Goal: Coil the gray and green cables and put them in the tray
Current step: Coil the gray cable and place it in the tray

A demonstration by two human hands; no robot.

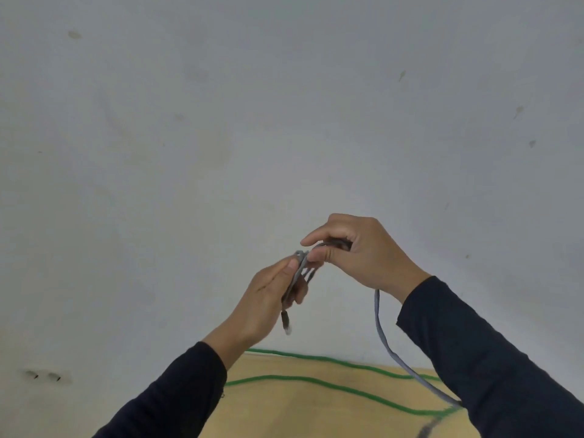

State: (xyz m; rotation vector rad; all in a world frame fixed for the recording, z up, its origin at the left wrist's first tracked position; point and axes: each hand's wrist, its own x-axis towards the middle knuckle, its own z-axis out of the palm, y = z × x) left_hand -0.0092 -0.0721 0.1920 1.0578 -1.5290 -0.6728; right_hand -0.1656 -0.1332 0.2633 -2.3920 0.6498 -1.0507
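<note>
I hold the gray cable (380,333) up in front of the wall with both hands. My left hand (268,298) grips a few folded loops of it, and its plug end (286,322) dangles below the fingers. My right hand (360,251) pinches the same cable just right of the loops. From under my right wrist the rest of the gray cable hangs down to the table. The green cable (316,382) lies in long curves across the wooden table (300,412), untouched. No tray is in view.
A pale gray wall (221,121) with small marks fills most of the view behind my hands. Only the table's far strip shows at the bottom, between my dark sleeves.
</note>
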